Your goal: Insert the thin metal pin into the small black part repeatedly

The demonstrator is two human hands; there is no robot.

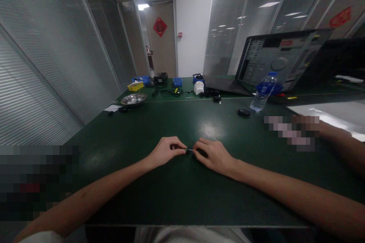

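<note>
Over the middle of the green tabletop (159, 193), my left hand (165, 151) pinches a small dark piece (187, 152) with a hint of green between thumb and forefinger. Facing it from the right, my right hand (215, 154) is closed, its thumb and fingertips at a thin, pale, pin-like bit (191, 150) that bridges the narrow gap between the hands. Both items are too small to identify, and my fingers partly cover them. I cannot tell whether the two are joined.
At the far left sits a metal bowl (127, 101) of small items. Blue trays (177, 81), a yellow box (135, 86), cables and a white device (199, 87) line the back. A computer mouse (243, 112), a water bottle (259, 100) and another person's arm (336, 133) are on the right.
</note>
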